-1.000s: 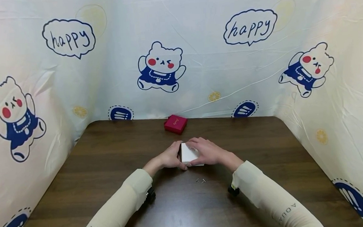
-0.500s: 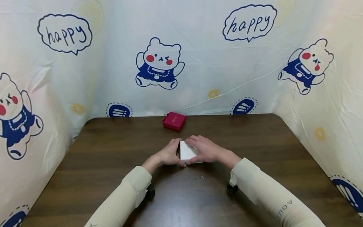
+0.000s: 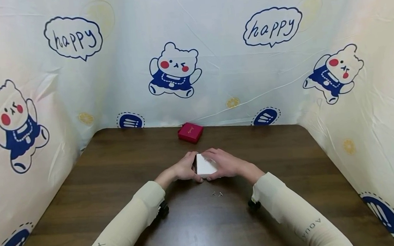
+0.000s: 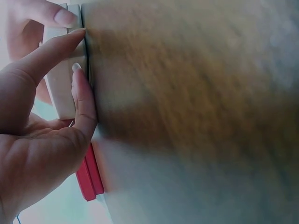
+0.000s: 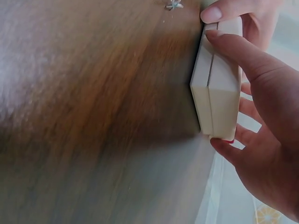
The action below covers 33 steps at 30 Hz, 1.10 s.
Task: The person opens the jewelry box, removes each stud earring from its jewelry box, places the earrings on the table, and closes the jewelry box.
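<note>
A small white box [image 3: 206, 167] lies flat on the table between both hands. A seam runs round its side in the right wrist view, marking lid from base, and the lid sits on the base. My left hand [image 3: 185, 168] holds the box's left side, with thumb at the front and fingers at the back. From the right, my right hand [image 3: 228, 164] grips it, its thumb on the near side and fingers at the far side. Part of the box top is under the right hand. Two tiny shiny metal pieces [image 3: 217, 194], perhaps earrings, lie nearer me.
A closed red box [image 3: 191, 133] with gold lettering stands near the table's back edge, beyond the hands. The brown wooden table [image 3: 116, 151] is bordered by a printed cloth [image 3: 215, 83] at the back and sides.
My right thumb has shifted slightly to the right along the white box's near side. The left hand keeps its hold, and the red box and metal pieces stay put. The head view wavers slightly.
</note>
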Each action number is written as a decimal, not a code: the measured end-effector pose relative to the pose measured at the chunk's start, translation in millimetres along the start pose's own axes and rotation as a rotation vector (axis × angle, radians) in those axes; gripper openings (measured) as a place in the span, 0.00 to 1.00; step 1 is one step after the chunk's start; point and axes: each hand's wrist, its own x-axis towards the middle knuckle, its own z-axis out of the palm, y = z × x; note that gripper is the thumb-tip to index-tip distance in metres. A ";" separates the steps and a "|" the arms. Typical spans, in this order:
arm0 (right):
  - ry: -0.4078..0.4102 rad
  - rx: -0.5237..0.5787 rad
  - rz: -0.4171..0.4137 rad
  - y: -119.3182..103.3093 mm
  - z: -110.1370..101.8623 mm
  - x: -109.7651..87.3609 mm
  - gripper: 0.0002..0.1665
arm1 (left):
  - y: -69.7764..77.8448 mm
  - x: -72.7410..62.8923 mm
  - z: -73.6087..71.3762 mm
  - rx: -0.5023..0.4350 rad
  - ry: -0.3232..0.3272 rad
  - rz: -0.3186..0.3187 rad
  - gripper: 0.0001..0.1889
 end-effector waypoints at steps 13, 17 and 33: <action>-0.022 -0.005 0.036 3.0 -0.8 -2.6 0.53 | 2.3 0.5 1.1 0.026 0.005 0.015 0.55; -0.021 0.000 0.021 2.4 0.1 -1.8 0.52 | 5.5 -2.6 0.8 0.050 0.009 0.023 0.55; 0.025 0.016 0.038 7.8 -6.5 -12.3 0.53 | 11.0 1.0 1.4 0.168 0.012 0.069 0.55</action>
